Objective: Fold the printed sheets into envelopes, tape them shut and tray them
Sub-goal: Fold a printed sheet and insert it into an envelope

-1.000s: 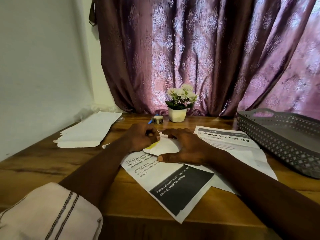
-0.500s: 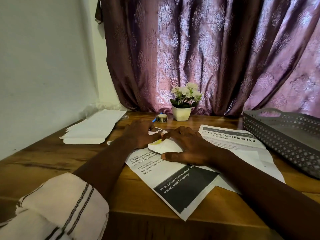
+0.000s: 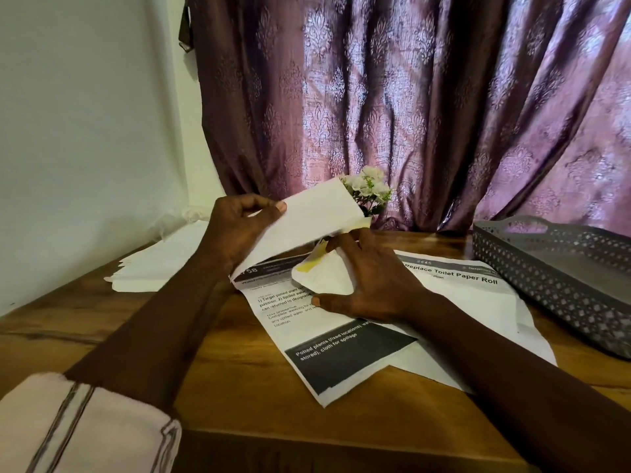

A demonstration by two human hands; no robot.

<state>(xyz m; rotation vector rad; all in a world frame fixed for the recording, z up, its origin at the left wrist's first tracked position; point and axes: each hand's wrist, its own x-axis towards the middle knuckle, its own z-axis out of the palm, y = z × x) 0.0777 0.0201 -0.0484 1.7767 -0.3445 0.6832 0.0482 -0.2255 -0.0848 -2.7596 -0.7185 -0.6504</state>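
Note:
My left hand (image 3: 239, 230) pinches a white flap (image 3: 307, 220) of the folded envelope and holds it raised and tilted above the table. My right hand (image 3: 372, 285) grips the envelope's lower white part (image 3: 327, 281), which carries a strip of yellow tape (image 3: 309, 264), thumb at its near edge. The two parts seem to meet at the yellow tape. Under them lie two printed sheets: one with a black block (image 3: 341, 353) and one headed "Replace Toilet Paper Roll" (image 3: 478, 298). The grey perforated tray (image 3: 546, 278) stands at the right. The tape roll is hidden.
A stack of white folded envelopes (image 3: 160, 268) lies at the left by the wall. Partly hidden behind the raised flap is a small pot of white flowers (image 3: 370, 191), in front of the purple curtain. The wooden table edge (image 3: 307, 435) runs close to me.
My left hand has lifted the white flap up off the table, where both hands were pressing the folded piece flat. My right hand stays on the lower part. The view has tilted up.

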